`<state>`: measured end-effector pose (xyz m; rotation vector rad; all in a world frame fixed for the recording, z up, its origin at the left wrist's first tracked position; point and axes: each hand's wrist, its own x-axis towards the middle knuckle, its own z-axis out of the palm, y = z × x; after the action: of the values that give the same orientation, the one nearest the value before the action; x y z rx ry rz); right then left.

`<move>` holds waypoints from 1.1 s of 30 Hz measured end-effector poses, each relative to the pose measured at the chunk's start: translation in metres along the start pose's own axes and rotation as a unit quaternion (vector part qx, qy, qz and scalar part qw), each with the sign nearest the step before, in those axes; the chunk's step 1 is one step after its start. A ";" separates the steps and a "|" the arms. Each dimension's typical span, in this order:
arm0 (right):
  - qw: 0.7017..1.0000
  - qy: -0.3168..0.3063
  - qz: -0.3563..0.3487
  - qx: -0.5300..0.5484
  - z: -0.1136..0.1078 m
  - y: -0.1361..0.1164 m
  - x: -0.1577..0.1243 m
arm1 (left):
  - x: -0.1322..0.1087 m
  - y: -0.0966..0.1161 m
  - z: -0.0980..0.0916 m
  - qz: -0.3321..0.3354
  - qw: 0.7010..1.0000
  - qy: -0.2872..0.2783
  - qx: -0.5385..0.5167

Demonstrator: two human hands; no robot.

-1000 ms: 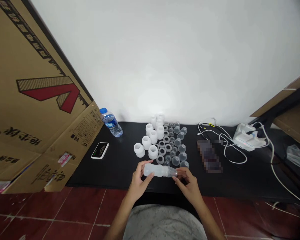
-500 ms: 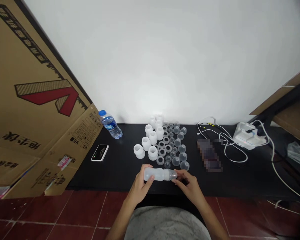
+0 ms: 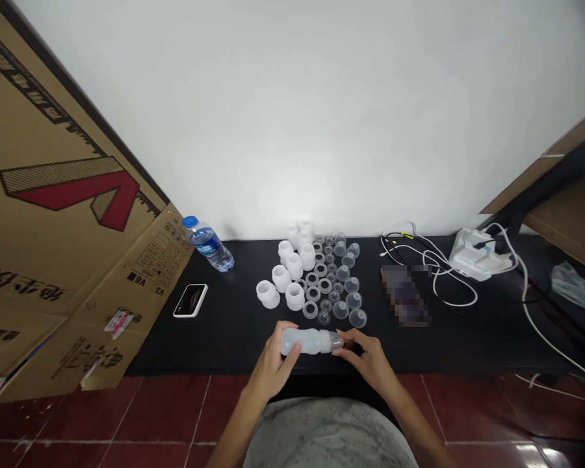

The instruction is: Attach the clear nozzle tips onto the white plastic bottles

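A person stands at the middle of the bench's (image 3: 224,338) front edge, holding a small frosted bottle (image 3: 306,340) sideways just over it; the left hand (image 3: 273,365) has its fingers wrapped round the body; the right hand (image 3: 371,361) has its fingers pinched on the clear cap (image 3: 336,340) at the neck; that one looks put together, or nearly; behind it, towards the back edge, white bottle bodies (image 3: 294,296), rings (image 3: 312,294) and loose caps (image 3: 353,301) sit in rows, separate; I'd judge most of the lot is not yet assembled.
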<state>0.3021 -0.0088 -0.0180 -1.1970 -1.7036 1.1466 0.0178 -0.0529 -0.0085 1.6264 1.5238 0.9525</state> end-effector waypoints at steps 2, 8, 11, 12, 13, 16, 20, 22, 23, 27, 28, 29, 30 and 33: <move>1.000 0.006 0.008 0.020 -0.001 0.001 0.001 | -0.002 -0.003 0.002 0.011 1.000 0.005 0.008; 0.996 0.028 0.025 0.085 -0.003 0.006 0.004 | 0.001 -0.002 0.004 0.109 0.993 0.032 0.011; 0.992 0.041 0.026 0.117 -0.005 0.005 0.005 | 0.004 0.004 0.006 0.157 0.986 0.050 0.039; 0.991 0.043 0.025 0.126 -0.007 0.005 0.005 | 0.005 0.007 0.007 0.167 0.983 0.052 0.055; 0.990 0.041 0.025 0.130 -0.008 0.005 0.005 | 0.005 0.009 0.008 0.175 0.980 0.052 0.073; 0.995 0.014 0.017 0.100 -0.011 0.004 0.004 | 0.006 0.010 0.011 0.194 0.973 0.048 0.113; 0.999 -0.036 -0.035 -0.015 -0.005 0.000 0.003 | 0.006 0.004 0.017 0.186 0.976 0.051 0.104; 0.993 -0.030 -0.081 -0.082 0.001 -0.001 0.002 | 0.005 0.002 0.019 0.159 0.982 0.046 0.089; 0.988 -0.015 -0.106 -0.107 0.004 -0.001 0.002 | 0.004 0.002 0.019 0.138 0.986 0.043 0.083; 0.981 -0.001 -0.136 -0.137 0.012 -0.001 0.000 | 0.005 0.011 0.018 0.071 0.994 0.040 0.066; 0.981 0.000 -0.140 -0.137 0.012 -0.001 0.000 | 0.005 0.013 0.018 0.074 0.994 0.045 0.070; 0.980 0.000 -0.144 -0.137 0.012 -0.001 0.000 | 0.006 0.015 0.018 0.085 0.992 0.054 0.077; 0.980 0.001 -0.147 -0.137 0.012 -0.001 0.000 | 0.006 0.017 0.018 0.098 0.989 0.066 0.087; 0.980 0.003 -0.145 -0.137 0.010 -0.001 0.000 | 0.004 0.017 0.019 0.105 0.981 0.117 0.117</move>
<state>0.2921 -0.0115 -0.0199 -1.0631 -2.0005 0.7509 0.0427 -0.0499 -0.0028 1.9286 1.6975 1.1479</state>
